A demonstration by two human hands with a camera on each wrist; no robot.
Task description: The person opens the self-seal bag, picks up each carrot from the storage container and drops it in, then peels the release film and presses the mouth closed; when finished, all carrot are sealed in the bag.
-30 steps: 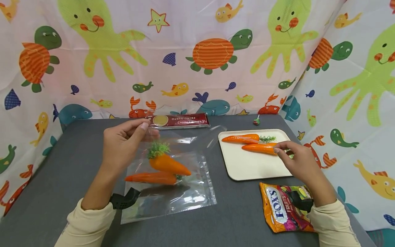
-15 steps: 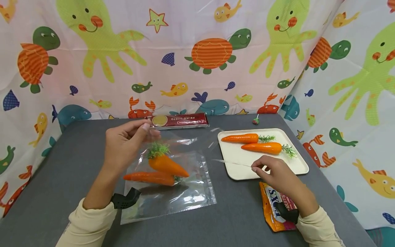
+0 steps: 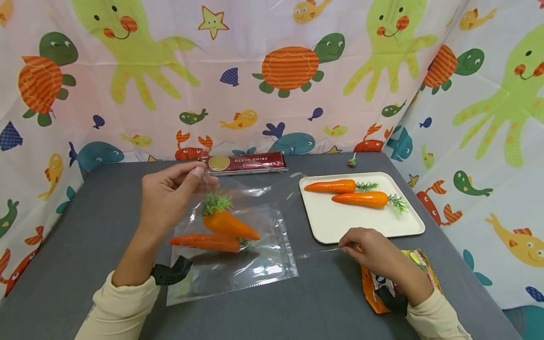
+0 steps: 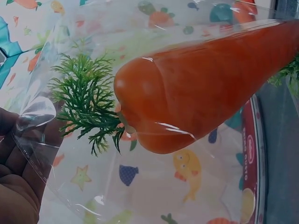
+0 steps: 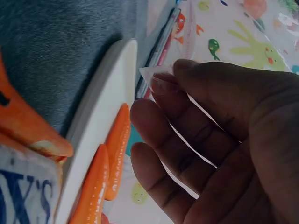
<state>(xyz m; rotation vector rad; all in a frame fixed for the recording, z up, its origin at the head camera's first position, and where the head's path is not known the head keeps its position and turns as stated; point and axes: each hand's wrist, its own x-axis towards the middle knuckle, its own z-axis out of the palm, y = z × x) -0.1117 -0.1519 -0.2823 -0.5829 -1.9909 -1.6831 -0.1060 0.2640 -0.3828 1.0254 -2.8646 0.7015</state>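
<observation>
My left hand (image 3: pixel 172 198) pinches the edge of a clear plastic bag (image 3: pixel 265 269) and holds it up. Behind the film, a thick orange carrot (image 3: pixel 229 225) with a leafy green top fills much of the left wrist view. Below it, a thinner carrot (image 3: pixel 206 242) lies at the bag. At the front edge of a cream tray (image 3: pixel 331 226), my right hand (image 3: pixel 374 250) pinches a thin corner of clear film (image 5: pixel 161 80) between thumb and index finger. A faint clear strip runs left from these fingers toward the bag; where it joins is hard to see.
Two more carrots, one behind (image 3: pixel 331 186) and one in front (image 3: pixel 361 199), lie on the tray. An orange FOX'S candy packet (image 3: pixel 418 264) is partly under the right forearm. A dark red packet (image 3: pixel 250 163) and a lollipop (image 3: pixel 352 161) lie near the back curtain.
My right hand has moved from over the tray's carrots left and toward me, drawing the clear film along. The left hand stays almost in place, still pinching the bag.
</observation>
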